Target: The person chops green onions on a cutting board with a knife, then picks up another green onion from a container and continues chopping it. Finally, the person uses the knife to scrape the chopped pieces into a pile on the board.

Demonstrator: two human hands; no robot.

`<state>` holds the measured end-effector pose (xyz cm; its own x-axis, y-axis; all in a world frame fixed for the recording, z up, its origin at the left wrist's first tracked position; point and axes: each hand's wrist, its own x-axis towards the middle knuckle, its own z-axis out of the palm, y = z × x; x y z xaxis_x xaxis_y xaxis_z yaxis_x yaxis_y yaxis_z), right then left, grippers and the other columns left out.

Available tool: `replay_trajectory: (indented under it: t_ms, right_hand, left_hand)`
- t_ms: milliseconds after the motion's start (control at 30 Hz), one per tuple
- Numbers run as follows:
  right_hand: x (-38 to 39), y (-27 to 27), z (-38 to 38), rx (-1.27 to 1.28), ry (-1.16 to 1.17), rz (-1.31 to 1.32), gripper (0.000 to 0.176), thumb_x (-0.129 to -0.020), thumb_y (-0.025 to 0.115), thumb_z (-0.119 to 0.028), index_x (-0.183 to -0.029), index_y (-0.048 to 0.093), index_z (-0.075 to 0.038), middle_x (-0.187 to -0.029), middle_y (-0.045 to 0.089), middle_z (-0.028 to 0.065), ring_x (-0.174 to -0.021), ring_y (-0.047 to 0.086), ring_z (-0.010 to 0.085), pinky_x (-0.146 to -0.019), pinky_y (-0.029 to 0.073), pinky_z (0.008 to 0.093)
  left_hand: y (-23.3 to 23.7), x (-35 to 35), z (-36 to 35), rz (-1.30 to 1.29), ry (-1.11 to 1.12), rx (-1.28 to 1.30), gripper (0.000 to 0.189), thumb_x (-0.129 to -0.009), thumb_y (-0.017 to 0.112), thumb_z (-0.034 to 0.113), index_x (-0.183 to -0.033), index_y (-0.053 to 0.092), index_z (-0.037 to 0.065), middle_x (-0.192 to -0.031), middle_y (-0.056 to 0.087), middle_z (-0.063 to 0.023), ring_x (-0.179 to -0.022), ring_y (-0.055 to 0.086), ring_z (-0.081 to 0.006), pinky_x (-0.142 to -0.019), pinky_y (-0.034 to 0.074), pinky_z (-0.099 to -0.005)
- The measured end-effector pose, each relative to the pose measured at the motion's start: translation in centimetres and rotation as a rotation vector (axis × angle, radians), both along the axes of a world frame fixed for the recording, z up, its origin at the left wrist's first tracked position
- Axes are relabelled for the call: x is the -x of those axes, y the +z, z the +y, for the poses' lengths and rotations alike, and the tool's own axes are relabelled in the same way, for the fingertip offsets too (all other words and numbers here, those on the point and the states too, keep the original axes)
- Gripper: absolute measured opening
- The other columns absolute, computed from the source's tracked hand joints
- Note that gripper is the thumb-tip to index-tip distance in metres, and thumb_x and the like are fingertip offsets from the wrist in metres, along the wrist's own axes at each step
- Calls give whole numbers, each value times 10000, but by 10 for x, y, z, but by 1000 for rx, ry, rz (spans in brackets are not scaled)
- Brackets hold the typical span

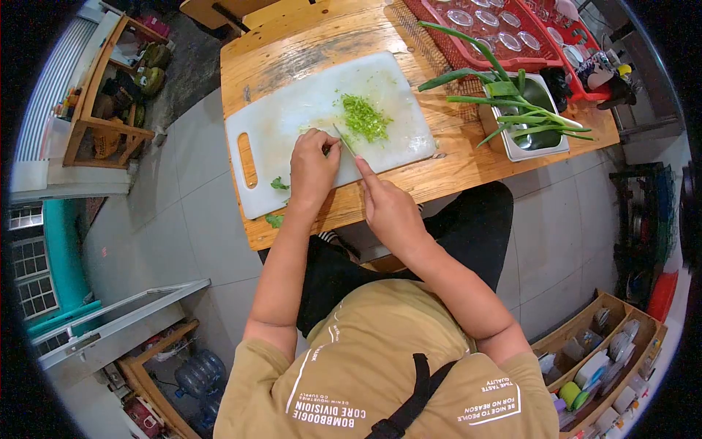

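My right hand [391, 208] grips a knife [345, 142], its blade slanting over the near edge of a white cutting board [285, 117]. Beside the blade, my left hand [314, 167] rests on the board with its fingers curled in; whatever they pinch is hidden. A heap of finely chopped greens [365, 118] lies just beyond the knife tip. Small leafy green scraps [278, 183] sit on the board left of my left wrist, and another leaf [275, 220] lies at the board's near corner.
Long green onions [523, 117] lie across a steel container [545, 150] on the table's right. Behind it stands a red crate [475, 51] of glasses. The wooden table [270, 44] ends just before my lap. Wooden shelves [95, 121] stand to the left.
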<state>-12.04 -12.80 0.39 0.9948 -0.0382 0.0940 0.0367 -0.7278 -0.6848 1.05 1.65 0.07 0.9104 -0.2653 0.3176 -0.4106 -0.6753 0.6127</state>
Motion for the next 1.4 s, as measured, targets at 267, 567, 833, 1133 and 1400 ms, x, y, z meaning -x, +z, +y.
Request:
replay_trajectory:
  t_ms: [267, 567, 833, 1133, 1400]
  right_hand:
    - [19, 8, -3, -72, 32, 4, 608, -1064, 565, -133, -1651, 407, -145, -825, 656, 227, -717, 669, 435, -677, 564, 551]
    - [3, 7, 2, 57, 11, 97, 611, -1063, 579, -102, -1649, 422, -182, -836, 666, 221, -745, 671, 421, -701, 551, 528]
    - [14, 9, -2, -74, 18, 17, 562, -1065, 563, -129, -1618, 463, -119, -829, 666, 234, -734, 680, 433, -689, 560, 543]
    - [11, 4, -6, -92, 22, 25, 540, -1066, 594, -103, -1596, 501, -148, -812, 666, 256, -748, 674, 434, -715, 539, 523]
    - [13, 11, -4, -88, 21, 14, 557, -1078, 548, -138, -1626, 448, -134, -841, 670, 240, -756, 672, 441, -700, 552, 552]
  left_hand:
    - [-3, -4, 3, 81, -15, 77, 107, -866, 736, 51, -826, 704, -43, -833, 669, -181, -827, 660, -367, -799, 537, -449]
    - [0, -3, 3, 67, -26, 50, 93, -861, 730, 48, -843, 715, -42, -859, 684, -171, -888, 658, -364, -842, 537, -444]
    - [-5, -2, 2, 79, -7, 47, 103, -866, 733, 64, -863, 724, -39, -888, 691, -161, -915, 659, -361, -866, 538, -441]
    - [-3, -5, 5, 92, -47, 43, 95, -880, 730, 49, -875, 738, -45, -892, 683, -176, -922, 658, -374, -868, 535, -449]
    - [-1, 1, 4, 60, -45, 43, 86, -888, 716, 28, -883, 727, -57, -923, 680, -191, -958, 646, -391, -890, 530, -463]
